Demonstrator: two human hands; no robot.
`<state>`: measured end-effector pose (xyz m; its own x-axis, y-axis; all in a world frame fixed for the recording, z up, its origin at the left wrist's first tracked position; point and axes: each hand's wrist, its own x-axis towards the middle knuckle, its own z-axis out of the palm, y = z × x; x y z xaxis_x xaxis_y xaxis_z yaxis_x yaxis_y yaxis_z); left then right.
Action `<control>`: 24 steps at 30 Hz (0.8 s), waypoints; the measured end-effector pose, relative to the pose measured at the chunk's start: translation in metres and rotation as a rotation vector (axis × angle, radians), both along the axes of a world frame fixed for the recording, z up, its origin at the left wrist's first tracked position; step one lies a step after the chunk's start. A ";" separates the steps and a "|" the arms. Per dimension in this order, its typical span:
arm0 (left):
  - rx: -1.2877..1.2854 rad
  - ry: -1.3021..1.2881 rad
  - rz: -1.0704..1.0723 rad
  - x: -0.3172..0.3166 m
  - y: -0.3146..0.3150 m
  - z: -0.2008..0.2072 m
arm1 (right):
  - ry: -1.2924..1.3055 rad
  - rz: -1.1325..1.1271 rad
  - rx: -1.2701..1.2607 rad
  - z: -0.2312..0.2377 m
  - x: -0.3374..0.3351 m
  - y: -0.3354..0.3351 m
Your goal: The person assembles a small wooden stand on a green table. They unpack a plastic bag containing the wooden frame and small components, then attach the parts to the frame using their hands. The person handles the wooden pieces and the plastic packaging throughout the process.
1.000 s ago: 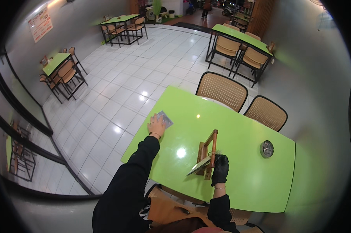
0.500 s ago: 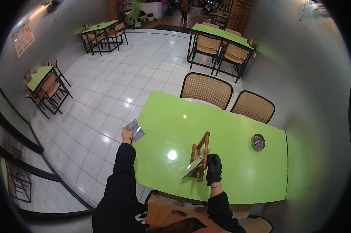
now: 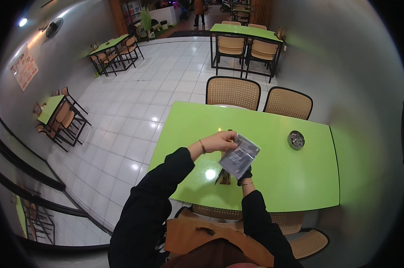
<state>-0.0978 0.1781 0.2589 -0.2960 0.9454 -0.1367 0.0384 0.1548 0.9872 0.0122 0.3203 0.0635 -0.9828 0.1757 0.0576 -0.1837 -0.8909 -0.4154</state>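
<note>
Closed in a pinch, the left hand (image 3: 219, 141) holds the packet (image 3: 241, 157), now shifted right, gathering the work near the right hand (image 3: 246, 176), whose grip is hidden.

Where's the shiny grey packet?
In the head view, the grey packet is just right of centre, in the left hand over the green table, partly hiding the black-gloved right hand.
</note>
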 end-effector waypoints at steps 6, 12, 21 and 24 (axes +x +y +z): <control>0.078 -0.252 0.568 0.034 0.023 -0.014 | -0.315 -0.204 1.237 0.067 0.006 -0.042; 0.019 1.090 0.770 0.090 -0.017 -0.021 | -0.257 -0.262 0.812 0.007 0.011 -0.083; -0.109 0.791 0.985 0.107 -0.058 -0.040 | -0.211 -0.498 0.837 0.010 0.018 -0.127; -0.092 0.859 0.872 0.095 -0.054 -0.043 | -0.212 -0.563 0.829 0.012 0.015 -0.126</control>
<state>-0.0024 0.1238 0.2163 -0.8512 0.3827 0.3591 0.5200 0.5217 0.6763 0.0268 0.1939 0.0758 -0.7744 0.5983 0.2057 -0.3377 -0.1160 -0.9341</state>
